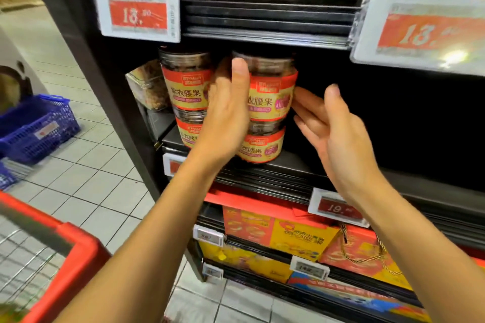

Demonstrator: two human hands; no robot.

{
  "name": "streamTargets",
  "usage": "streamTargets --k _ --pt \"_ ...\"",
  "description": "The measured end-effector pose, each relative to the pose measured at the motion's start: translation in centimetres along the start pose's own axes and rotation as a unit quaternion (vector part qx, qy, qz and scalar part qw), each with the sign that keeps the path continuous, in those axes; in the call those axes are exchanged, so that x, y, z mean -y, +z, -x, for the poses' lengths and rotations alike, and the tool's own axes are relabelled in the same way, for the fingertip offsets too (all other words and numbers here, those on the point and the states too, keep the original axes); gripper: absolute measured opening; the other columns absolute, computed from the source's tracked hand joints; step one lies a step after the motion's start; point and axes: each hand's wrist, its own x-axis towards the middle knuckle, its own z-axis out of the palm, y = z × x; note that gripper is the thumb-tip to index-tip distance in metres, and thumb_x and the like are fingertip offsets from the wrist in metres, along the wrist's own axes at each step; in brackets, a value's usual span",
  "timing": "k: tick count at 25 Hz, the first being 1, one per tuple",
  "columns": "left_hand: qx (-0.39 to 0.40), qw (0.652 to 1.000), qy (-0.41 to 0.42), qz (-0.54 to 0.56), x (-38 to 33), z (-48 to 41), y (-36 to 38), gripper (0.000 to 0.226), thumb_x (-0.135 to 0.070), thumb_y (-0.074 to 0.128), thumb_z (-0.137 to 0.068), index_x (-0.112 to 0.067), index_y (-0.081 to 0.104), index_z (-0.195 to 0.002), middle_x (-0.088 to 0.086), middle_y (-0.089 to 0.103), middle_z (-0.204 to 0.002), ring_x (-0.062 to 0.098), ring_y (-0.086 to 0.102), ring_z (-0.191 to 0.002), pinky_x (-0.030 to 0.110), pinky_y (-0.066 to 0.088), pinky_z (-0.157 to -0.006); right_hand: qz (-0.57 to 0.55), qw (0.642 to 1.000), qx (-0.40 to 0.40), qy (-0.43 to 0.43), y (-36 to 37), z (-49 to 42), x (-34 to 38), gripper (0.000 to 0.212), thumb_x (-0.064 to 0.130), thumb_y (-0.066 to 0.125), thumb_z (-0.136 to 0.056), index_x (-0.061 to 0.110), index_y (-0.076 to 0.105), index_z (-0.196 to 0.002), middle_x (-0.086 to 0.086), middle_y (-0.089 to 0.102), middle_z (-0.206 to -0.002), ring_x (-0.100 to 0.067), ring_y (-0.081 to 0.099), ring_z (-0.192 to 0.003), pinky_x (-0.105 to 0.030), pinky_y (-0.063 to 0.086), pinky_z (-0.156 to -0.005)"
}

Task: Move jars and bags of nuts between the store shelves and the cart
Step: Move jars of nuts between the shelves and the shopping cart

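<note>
Our left fingers [240,73] lie nearly straight up the left flank of the top jar [271,89], thumb edge towards us, flat against its wall rather than wrapped round it; the left hand [225,113] so presses and steadies but does not clasp. Our right fingers [305,102] are spread and loose, their tips touching or just short of the jar's right side, we cannot tell which; the right hand [333,134] holds nothing.

That jar stands on a second jar [262,145], which rests on the shelf [301,165]; just to the left is another stack of two [187,97], close beside ours. The cart [65,246] sits low at our left, its red rim near our left forearm.

We judge the step to be either seating this jar on its stack or starting to lift it off; the frame alone does not settle which. For a lift, both palms must close in on opposite sides and raise it straight, so the lower jar stays put and the neighbouring stack is not knocked; for a placement, we need only square it up and draw both hands back.
</note>
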Motion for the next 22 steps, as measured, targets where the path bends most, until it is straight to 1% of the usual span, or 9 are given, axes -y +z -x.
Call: streamTargets --k 2,4,6,7,9,14,16,19,22 --pt "0.019 1.0 0.005 0.021 0.9 0.4 -0.6 0.068 -0.064 0.015 -0.085 -0.018 0.054 -0.115 0.003 0.06 -0.118 0.015 0.053 -0.116 0.042 0.037 -0.105 0.022 1.0 -0.015 0.001 -0.3 -0.1 -0.8 0.033 0.046 0.032 -0.093 0.03 0.058 -0.106 0.01 0.06 -0.121 -0.003 0.053 -0.12 -0.031 0.036 -0.11" --pt "-0.03 0.996 0.008 0.086 1.6 2.0 -1.0 0.058 -0.06 0.022 -0.088 -0.024 0.058 -0.115 -0.006 0.065 -0.11 0.008 0.06 -0.104 0.036 0.043 -0.095 0.039 0.999 -0.025 0.0 -0.5 0.1 -1.3 0.04 0.05 0.033 -0.086 0.031 0.056 -0.112 0.01 0.057 -0.125 -0.001 0.052 -0.121 -0.025 0.038 -0.107" --pt "-0.083 0.987 0.01 0.136 2.3 3.8 -1.0 0.061 -0.057 0.028 -0.09 -0.022 0.05 -0.134 -0.009 0.058 -0.13 0.0 0.053 -0.12 0.021 0.041 -0.101 0.054 0.998 -0.012 0.007 -0.6 0.1 -1.6 0.057 0.053 0.032 -0.084 0.021 0.054 -0.126 0.013 0.054 -0.127 0.004 0.051 -0.12 -0.015 0.039 -0.102" --pt "-0.075 0.987 0.012 0.143 2.6 4.6 -0.7 0.06 -0.054 0.028 -0.091 -0.021 0.046 -0.137 -0.012 0.053 -0.136 -0.005 0.048 -0.124 0.015 0.039 -0.102 0.067 0.998 -0.003 0.011 -0.6 0.0 -1.6 0.064 0.054 0.031 -0.085 0.015 0.051 -0.132 0.015 0.053 -0.127 0.008 0.05 -0.118 -0.01 0.038 -0.1" --pt "-0.054 0.992 0.019 0.112 2.9 5.2 -0.1 0.051 -0.048 0.027 -0.094 -0.024 0.045 -0.136 -0.017 0.051 -0.133 -0.009 0.045 -0.124 0.009 0.035 -0.101 0.07 0.997 -0.003 0.015 -0.2 -0.4 -1.7 0.061 0.052 0.031 -0.088 0.014 0.049 -0.132 0.017 0.054 -0.125 0.011 0.051 -0.113 -0.005 0.038 -0.097" --pt "-0.07 0.994 0.024 0.085 3.4 5.0 0.2 0.04 -0.042 0.031 -0.095 -0.032 0.046 -0.13 -0.013 0.049 -0.139 -0.006 0.041 -0.129 0.019 0.033 -0.109 0.016 1.0 -0.021 0.005 0.6 -0.7 -2.2 0.03 0.046 0.037 -0.087 0.038 0.056 -0.108 0.031 0.06 -0.105 0.014 0.056 -0.105 -0.003 0.042 -0.087" --pt "-0.059 0.994 0.02 0.086 3.3 5.0 0.1 0.037 -0.041 0.033 -0.094 -0.035 0.045 -0.129 -0.009 0.047 -0.142 -0.004 0.04 -0.131 0.026 0.032 -0.112 -0.013 1.0 -0.026 -0.001 0.8 -0.6 -2.6 0.024 0.043 0.038 -0.086 0.04 0.059 -0.098 0.032 0.064 -0.099 0.013 0.057 -0.105 -0.004 0.044 -0.087" --pt "-0.063 0.996 0.018 0.066 2.8 5.1 -0.6 0.034 -0.039 0.037 -0.094 -0.037 0.044 -0.126 -0.011 0.05 -0.139 -0.004 0.041 -0.13 0.028 0.034 -0.112 -0.036 0.999 -0.032 0.023 0.8 -0.4 -2.4 0.023 0.042 0.039 -0.091 0.038 0.061 -0.096 0.027 0.065 -0.102 0.008 0.056 -0.11 -0.012 0.044 -0.094" --pt "-0.118 0.991 -0.044 0.046 1.4 7.9 -2.3 0.026 -0.033 0.045 -0.093 -0.033 0.058 -0.115 -0.012 0.064 -0.118 0.002 0.057 -0.114 0.026 0.044 -0.099 0.038 0.989 -0.135 0.037 1.3 1.5 -1.4 0.023 0.027 0.036 -0.101 0.037 0.057 -0.095 0.014 0.062 -0.109 -0.004 0.06 -0.108 -0.021 0.046 -0.097"
